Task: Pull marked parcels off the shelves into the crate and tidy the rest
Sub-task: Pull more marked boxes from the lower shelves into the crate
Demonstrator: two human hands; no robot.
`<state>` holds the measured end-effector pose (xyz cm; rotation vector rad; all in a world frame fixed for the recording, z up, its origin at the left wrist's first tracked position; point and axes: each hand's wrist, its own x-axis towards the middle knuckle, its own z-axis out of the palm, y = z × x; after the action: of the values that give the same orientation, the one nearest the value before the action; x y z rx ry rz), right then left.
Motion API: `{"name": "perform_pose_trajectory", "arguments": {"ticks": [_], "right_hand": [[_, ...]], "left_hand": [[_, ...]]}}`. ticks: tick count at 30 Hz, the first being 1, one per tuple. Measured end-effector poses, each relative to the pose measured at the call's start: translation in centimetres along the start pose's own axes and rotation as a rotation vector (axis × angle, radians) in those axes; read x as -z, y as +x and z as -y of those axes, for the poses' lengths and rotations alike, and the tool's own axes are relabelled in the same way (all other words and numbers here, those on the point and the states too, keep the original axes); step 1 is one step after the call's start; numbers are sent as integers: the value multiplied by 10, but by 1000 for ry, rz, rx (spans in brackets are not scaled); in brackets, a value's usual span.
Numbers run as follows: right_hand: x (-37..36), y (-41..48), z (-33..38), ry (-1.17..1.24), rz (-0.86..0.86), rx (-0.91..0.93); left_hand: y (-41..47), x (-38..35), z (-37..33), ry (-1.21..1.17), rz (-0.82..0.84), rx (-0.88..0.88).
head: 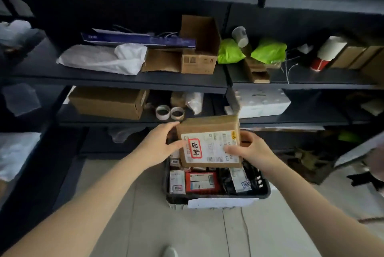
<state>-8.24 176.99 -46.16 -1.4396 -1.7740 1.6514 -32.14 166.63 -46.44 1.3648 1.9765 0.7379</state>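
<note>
two hands are holding one brown box [209, 142] just above the far end of the crate [218, 196], with its labelled face tilting up toward the camera. the left hand [160, 144] is gripping the box's left side, its fingers [172, 125] curling over the top corner and its thumb pressing on the front. the right hand [251, 148] is gripping the right side, thumb lying across the white label [216, 146] and the other fingers hiding behind the box. a red-bordered sticker [195, 148] with handwritten characters is sitting on the left part of that label.

below the box, the crate is resting on the pale floor [207, 236] and is holding several parcels: a white one [176, 182] at the left, a red one [201, 182] beside it, and a black bag [228, 182] with a white label at the right. a white sheet is hanging on the crate's near rim.

behind the crate, dark shelves [124, 79] are running across the view. on the shelf just behind the hands, a closed carton [108, 103], two tape rolls [169, 112] and a white foam block [261, 101] are lying apart from one another. on the shelf above, a white bag [104, 59] is lying under a flat blue box [137, 38], an open carton [199, 49] is standing next to them, and two green bags [230, 51] are sitting to its right with a tipped cup [240, 36] between them.
</note>
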Motion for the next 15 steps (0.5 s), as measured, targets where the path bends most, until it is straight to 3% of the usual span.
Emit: {"name": "perform_pose_trajectory", "arguments": {"ticks": [3, 6, 15], "right_hand": [[-13, 49, -45, 13, -100, -128], [-25, 92, -101, 12, -142, -271], [-89, 190, -234, 21, 40, -549]], "left_hand": [[42, -19, 42, 220, 56, 49], [67, -48, 86, 270, 116, 115], [90, -131, 203, 358, 249, 327]]}}
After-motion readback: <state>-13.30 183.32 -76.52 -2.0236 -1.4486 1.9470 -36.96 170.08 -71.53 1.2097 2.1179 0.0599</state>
